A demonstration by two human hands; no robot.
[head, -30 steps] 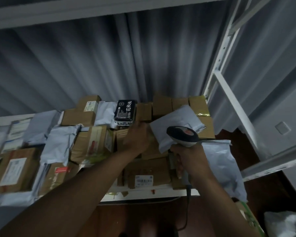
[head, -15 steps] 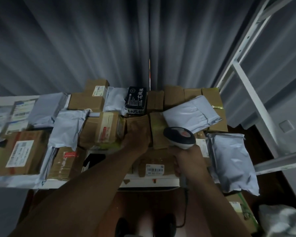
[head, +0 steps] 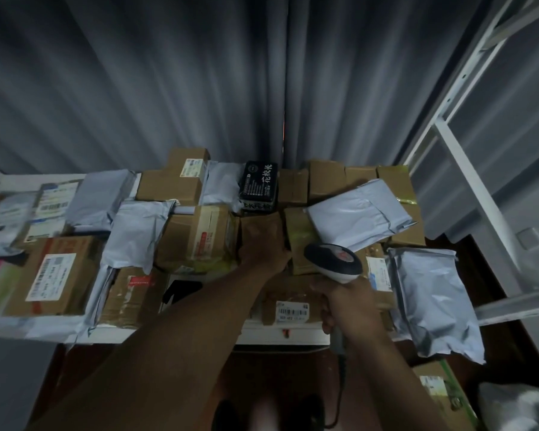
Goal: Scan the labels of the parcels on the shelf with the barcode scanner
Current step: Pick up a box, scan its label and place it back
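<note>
A person's right hand (head: pixel 350 306) grips a barcode scanner (head: pixel 335 262) over crowded shelf parcels while the left hand (head: pixel 263 255) grasps a small brown box (head: pixel 260 227), which, if tugged, could topple the grey mailer (head: pixel 358 223) resting alongside

Both arms reach forward; left hand (head: pixel 266 255) curled in a grip, right hand (head: pixel 347 301) fisted.

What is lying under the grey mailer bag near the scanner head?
The grey mailer bag rests tilted on brown cardboard boxes, whose tops show behind and beside it. Their labels, if any, are covered by the bag. The scanner hides its lower corner.
</note>
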